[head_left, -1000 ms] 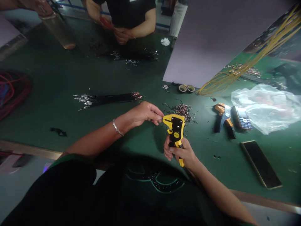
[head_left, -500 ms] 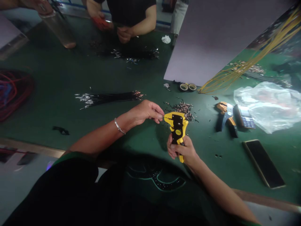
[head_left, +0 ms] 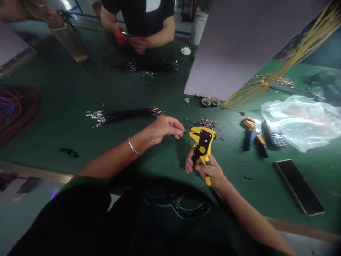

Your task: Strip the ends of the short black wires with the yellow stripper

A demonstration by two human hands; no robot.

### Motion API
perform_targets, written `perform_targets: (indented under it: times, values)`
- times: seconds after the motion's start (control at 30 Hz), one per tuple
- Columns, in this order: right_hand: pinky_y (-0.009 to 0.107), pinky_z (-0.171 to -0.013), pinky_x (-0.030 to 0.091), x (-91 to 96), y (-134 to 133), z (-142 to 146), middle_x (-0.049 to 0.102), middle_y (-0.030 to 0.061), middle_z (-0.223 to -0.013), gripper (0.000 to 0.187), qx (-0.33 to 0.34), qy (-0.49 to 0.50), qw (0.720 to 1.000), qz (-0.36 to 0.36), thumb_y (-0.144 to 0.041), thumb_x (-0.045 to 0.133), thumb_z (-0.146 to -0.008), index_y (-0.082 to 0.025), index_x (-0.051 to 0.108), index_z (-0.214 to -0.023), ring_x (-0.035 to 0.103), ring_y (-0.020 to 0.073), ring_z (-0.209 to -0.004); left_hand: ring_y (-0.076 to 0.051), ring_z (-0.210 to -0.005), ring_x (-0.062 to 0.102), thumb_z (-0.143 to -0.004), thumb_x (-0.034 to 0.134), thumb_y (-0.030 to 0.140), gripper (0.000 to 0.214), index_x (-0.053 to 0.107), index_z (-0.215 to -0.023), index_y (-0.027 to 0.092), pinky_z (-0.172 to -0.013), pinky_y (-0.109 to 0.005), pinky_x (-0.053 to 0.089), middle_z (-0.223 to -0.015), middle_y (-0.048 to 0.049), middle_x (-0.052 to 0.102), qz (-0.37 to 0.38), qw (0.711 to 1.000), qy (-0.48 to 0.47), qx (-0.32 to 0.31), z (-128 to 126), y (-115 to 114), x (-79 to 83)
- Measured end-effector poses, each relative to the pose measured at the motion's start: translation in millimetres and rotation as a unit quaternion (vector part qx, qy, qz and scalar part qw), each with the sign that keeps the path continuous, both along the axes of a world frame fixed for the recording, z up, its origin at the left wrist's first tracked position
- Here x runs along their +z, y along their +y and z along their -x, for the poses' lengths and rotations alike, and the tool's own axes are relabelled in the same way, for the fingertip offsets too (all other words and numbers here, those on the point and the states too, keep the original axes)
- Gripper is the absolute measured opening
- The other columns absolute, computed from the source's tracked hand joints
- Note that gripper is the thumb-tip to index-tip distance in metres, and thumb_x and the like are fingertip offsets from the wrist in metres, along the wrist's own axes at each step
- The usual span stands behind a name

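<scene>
My right hand (head_left: 206,169) is wrapped round the handles of a yellow and black wire stripper (head_left: 203,142). The tool's jaws point left and stand apart, with the handles spread. My left hand (head_left: 169,128) is closed in a pinch just left of the jaws. A short dark tip, like the end of a thin black wire, pokes out from its fingertips; the rest is hard to see against the table. Behind the stripper lies a pile of small cut scraps (head_left: 206,123). A bundle of black wires (head_left: 124,114) with bare ends lies beyond my left hand.
To the right are an orange and grey wire stripper (head_left: 253,131), a keypad phone (head_left: 276,133), a smartphone (head_left: 298,186) and a plastic bag (head_left: 303,121). Tape rolls (head_left: 210,102) sit by a pale panel (head_left: 221,53). Across the table a person (head_left: 138,21) works; red cables (head_left: 16,113) lie left.
The stripper's jaws have opened and come away from my left fingertips, moving slightly right. My left hand stays pinched in nearly the same place. The view has shifted a little.
</scene>
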State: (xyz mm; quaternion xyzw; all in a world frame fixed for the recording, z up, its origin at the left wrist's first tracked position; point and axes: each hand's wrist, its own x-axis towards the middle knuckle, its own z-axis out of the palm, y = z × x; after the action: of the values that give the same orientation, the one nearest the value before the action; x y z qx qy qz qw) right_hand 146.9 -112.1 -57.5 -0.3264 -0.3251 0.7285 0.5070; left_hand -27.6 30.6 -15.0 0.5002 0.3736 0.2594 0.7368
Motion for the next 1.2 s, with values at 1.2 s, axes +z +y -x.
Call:
perform_targets:
  times: [1.2]
  values:
    - [0.039,-0.065,0.049,-4.1,6.1,-2.6,0.062,0.0028,-0.077,0.044,-0.008,0.016,1.000,-0.014,-0.022,0.073,-0.062,-0.016,0.059,-0.103,0.059,0.0191,-0.066,-0.011,-0.059,0.061,-0.057,0.077,0.013,0.013,0.070,-0.068,0.013,-0.066,-0.029,0.052,-0.065,-0.0019,0.068,-0.079,0.987,-0.003,0.140,-9.6,-11.5,-6.5]
